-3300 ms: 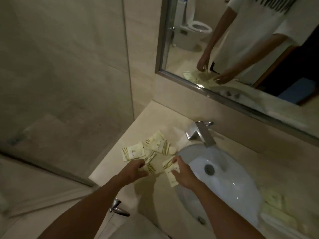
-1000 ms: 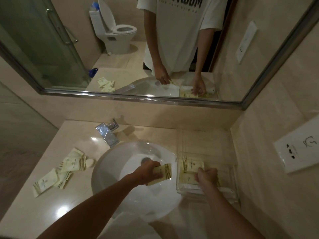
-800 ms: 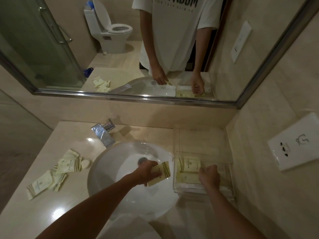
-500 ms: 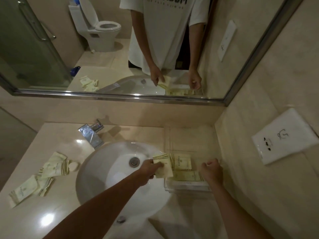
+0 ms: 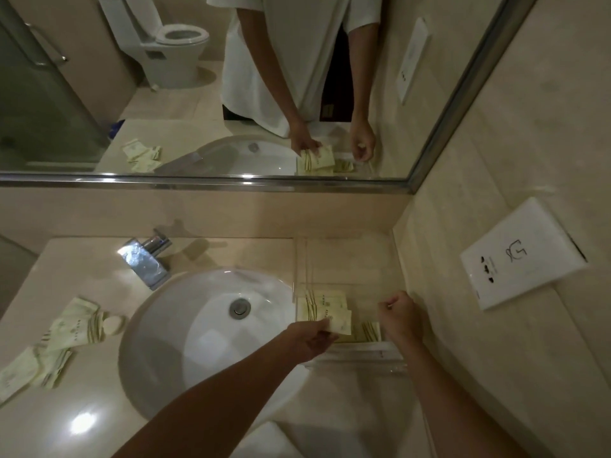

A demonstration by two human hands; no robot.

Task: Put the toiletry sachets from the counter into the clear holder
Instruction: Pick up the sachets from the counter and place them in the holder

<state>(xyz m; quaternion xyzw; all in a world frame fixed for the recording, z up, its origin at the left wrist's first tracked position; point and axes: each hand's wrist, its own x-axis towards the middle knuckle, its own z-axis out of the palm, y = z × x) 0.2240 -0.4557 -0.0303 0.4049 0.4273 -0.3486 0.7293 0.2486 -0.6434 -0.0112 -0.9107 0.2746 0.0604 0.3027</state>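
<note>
A clear holder (image 5: pixel 360 353) stands on the counter right of the basin, with pale yellow sachets (image 5: pixel 322 304) inside it. My left hand (image 5: pixel 312 338) pinches another sachet (image 5: pixel 340 322) and holds it at the holder's left compartment. My right hand (image 5: pixel 400 317) is a closed fist over the holder's right part; nothing shows in it. A further sachet (image 5: pixel 370 330) lies in the holder between my hands. Several loose sachets (image 5: pixel 74 325) lie on the counter left of the basin.
A white basin (image 5: pixel 205 328) fills the counter's middle, with a chrome tap (image 5: pixel 145 261) behind it. A small round soap (image 5: pixel 112 323) sits by the loose sachets. A wall and a white socket plate (image 5: pixel 519 259) close off the right. A mirror (image 5: pixel 205 87) runs along the back.
My left hand has carried its sachet from over the basin to the right, into the holder's left side. My right hand has stayed over the holder, closed.
</note>
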